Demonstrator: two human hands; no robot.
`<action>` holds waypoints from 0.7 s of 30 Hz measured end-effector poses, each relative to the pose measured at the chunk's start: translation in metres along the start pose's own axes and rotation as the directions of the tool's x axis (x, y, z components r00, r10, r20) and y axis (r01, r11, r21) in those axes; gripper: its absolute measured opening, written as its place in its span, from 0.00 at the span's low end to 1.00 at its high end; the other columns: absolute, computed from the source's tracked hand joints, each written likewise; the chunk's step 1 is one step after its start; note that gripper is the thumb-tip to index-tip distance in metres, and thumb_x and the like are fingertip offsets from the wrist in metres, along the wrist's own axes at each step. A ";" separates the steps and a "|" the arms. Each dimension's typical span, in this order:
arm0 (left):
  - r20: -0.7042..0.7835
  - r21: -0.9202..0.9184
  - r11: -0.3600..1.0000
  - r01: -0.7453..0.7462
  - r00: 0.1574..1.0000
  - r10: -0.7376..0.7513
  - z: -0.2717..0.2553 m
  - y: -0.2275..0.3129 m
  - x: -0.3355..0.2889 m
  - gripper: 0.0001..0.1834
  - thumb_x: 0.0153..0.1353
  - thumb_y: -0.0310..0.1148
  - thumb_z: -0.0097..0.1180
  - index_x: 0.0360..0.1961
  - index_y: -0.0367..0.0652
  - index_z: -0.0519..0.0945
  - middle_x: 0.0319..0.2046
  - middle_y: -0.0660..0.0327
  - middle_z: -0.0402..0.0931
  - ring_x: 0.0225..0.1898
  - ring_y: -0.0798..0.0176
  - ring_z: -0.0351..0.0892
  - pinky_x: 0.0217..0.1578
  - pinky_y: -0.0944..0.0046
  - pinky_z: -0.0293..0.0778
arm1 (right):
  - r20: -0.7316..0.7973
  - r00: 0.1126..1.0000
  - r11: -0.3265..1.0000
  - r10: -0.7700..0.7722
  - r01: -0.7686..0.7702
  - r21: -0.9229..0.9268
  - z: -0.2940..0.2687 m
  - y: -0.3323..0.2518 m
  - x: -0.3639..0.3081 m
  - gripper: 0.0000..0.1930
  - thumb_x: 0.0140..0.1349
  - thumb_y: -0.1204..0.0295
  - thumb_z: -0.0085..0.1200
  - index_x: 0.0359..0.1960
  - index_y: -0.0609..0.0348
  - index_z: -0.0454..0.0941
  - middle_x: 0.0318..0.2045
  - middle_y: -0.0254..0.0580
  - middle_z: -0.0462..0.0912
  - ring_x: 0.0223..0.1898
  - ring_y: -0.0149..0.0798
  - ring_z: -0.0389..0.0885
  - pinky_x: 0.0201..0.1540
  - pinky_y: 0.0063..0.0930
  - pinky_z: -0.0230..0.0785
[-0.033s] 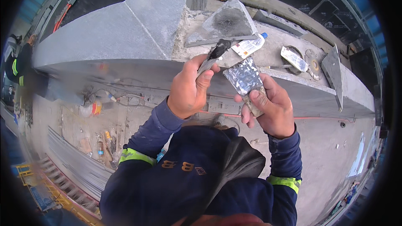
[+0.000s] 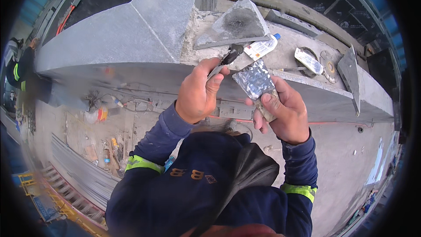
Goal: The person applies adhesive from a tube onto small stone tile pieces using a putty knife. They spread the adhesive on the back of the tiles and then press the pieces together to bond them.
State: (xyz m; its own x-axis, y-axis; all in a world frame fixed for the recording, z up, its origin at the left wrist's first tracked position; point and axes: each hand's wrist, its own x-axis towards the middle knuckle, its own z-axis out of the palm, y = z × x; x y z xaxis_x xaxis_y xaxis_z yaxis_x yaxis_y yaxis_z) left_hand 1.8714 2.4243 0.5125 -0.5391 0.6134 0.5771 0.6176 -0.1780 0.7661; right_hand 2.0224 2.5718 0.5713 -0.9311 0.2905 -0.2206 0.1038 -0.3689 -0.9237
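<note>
My left hand (image 2: 197,91) is closed on a thin grey flat tool (image 2: 215,70). A glossy black lump (image 2: 233,52) sits at the tool's far end; I cannot make out its exact kind. Gripped in my right hand (image 2: 289,112) is a putty knife (image 2: 254,79), its broad square blade smeared white and grey and pointing up and left. The two tools are close together but apart, in front of a stone ledge. Behind them on the ledge are a triangular stone piece (image 2: 241,23) and a white tube with a blue cap (image 2: 262,48).
On the ledge (image 2: 280,64) to the right lie a white packet (image 2: 309,61), a round disc (image 2: 330,67) and an upright stone slab (image 2: 353,77). Stone cladding (image 2: 114,35) covers the left. Another person's sleeve (image 2: 27,63) shows far left. Below are metal strips (image 2: 79,169) and a ladder (image 2: 66,193).
Almost nothing differs. The black lump and the putty knife blade have tilted very slightly; both hands keep their holds.
</note>
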 end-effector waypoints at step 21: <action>0.439 0.506 0.475 -0.720 0.689 0.576 -0.036 -0.019 0.053 0.24 0.49 0.24 0.58 0.51 0.48 0.72 0.37 0.55 0.74 0.31 0.57 0.74 0.31 0.61 0.74 | 0.308 0.949 0.896 -0.063 -0.082 0.436 -0.040 0.018 0.006 0.20 0.68 0.69 0.49 0.57 0.70 0.66 0.36 0.52 0.79 0.17 0.29 0.70 0.19 0.19 0.61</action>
State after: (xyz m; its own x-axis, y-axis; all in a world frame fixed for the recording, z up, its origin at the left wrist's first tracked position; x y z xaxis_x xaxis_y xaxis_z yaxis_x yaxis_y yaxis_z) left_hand 1.8110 2.4324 0.5387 0.2355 0.6583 0.7150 0.9714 -0.1367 -0.1942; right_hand 2.0322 2.6020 0.5406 -0.9981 0.0268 -0.0547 0.0170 -0.7392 -0.6733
